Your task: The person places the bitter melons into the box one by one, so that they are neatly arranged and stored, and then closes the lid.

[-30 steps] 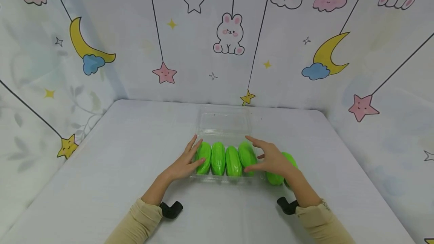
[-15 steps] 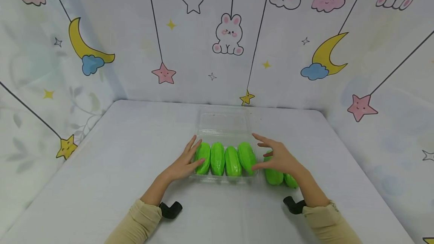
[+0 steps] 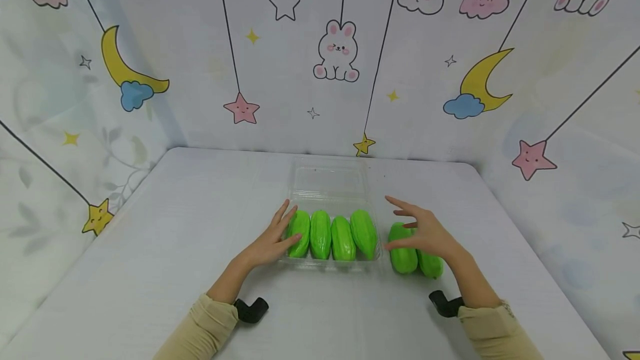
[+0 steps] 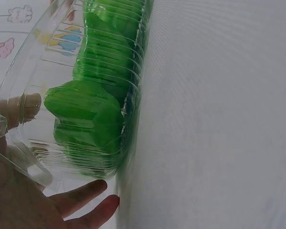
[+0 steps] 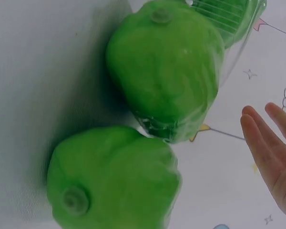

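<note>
Several glossy green ridged gourds (image 3: 343, 238) lie side by side in a clear plastic clamshell box (image 3: 327, 264). My left hand (image 3: 270, 242) rests at the box's left edge, fingers straight, its thumb (image 4: 31, 107) over the rim by the leftmost gourd. To the right of the box, two more such gourds, the nearer one (image 3: 403, 254) and the other one (image 3: 431, 264), lie on the table. Above them hovers my right hand (image 3: 425, 232), fingers spread and holding nothing. The right wrist view shows its fingers (image 5: 262, 143) apart from both loose gourds.
The box's clear lid (image 3: 329, 179) lies folded back toward the wall. A white cloth covers the table (image 3: 200, 204). A cartoon-printed curtain (image 3: 310, 71) stands behind and at both sides. Black wrist mounts (image 3: 252, 310) sit near both sleeves.
My right hand has moved right, from beside the rightmost gourd in the box to above the two loose ones. My left hand and the gourds look unmoved.
</note>
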`<state>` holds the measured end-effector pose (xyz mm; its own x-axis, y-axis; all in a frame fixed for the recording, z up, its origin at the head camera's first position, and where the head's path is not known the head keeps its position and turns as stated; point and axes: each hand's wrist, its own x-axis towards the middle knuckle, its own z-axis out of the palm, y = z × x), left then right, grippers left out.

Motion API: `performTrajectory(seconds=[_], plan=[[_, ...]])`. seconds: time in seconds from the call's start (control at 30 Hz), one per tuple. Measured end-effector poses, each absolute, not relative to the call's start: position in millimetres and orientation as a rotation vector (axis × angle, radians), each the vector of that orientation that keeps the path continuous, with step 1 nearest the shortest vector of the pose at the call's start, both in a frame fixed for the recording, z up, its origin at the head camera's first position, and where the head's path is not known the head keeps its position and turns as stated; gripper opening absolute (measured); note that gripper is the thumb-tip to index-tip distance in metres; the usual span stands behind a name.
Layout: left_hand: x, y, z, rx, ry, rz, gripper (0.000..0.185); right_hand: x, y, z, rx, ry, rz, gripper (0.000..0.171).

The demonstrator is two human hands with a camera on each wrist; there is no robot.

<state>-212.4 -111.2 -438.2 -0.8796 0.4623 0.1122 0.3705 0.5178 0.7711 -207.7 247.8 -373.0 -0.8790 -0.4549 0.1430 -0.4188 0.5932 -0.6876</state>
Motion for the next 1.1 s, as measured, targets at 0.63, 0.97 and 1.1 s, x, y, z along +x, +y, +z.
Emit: performTrajectory(seconds=[0.63,0.97,1.1], plan=[[-212.1,-111.1,-438.8,0.73,2.641,1.308,0.069,-203.7,281.5,-375.2,-0.681,2.864,-1.076,0.102],[-211.5,-111.4,-438.0,0.729,2.647,1.304,0.069,-200.8,301.0,-379.3,-0.673,2.877,-1.051,0.104],[-211.7,-111.0,-438.1,0.733,2.645,1.302,0.068,-198.5,307.5,-381.4,-0.672,2.885,-1.039,0.104]])
